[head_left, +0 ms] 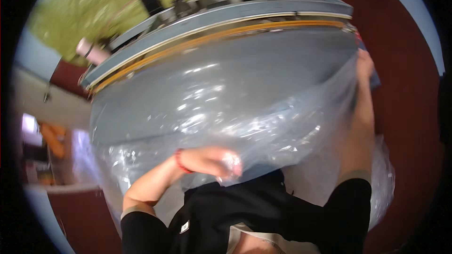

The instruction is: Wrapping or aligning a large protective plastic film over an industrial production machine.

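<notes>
A large clear plastic bag (pixel 226 108), shiny and crinkled, spreads across the middle of the view over a grey surface, reaching from the left side to the right. The left hand (pixel 216 162) bunches its near edge in a closed grip, and the right hand (pixel 365 66) grips its far right corner. No labels, signs or screens can be made out clearly.

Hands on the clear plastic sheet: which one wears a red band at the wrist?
The left hand, clutching the clear plastic sheet close to the body. The right hand reaches to the sheet's far right edge, arm outstretched, with a bare wrist.
</notes>
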